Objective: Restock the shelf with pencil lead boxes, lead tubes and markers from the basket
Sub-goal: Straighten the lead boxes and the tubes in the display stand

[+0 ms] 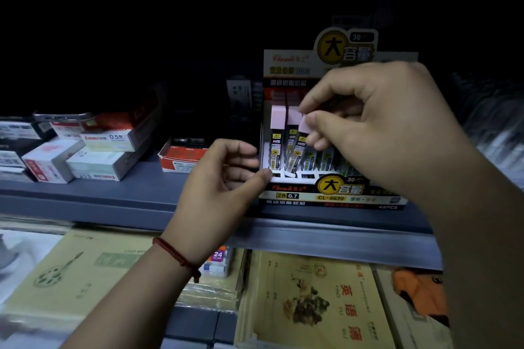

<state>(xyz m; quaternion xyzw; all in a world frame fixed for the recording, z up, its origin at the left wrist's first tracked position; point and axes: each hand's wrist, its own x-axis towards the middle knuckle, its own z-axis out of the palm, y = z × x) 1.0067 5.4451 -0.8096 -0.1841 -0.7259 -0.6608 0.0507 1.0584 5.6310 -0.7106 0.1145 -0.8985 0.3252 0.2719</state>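
A lead display box (334, 193) with yellow and black print stands on the grey shelf (141, 190). Several pink-capped lead tubes (278, 133) stand in its slots at the left. My right hand (377, 122) pinches the pink cap of one tilted lead tube (297, 150) whose lower end sits in the box. My left hand (224, 187) grips the box's front left corner, with the thumb on its front edge. The basket is out of view.
Stacked small lead boxes (105, 150) lie on the shelf at the left, and a red open box (181, 159) sits beside the display. Below the shelf lie exercise books (312, 300), a marker pack (217, 263) and an orange item (416, 289). The upper area is dark.
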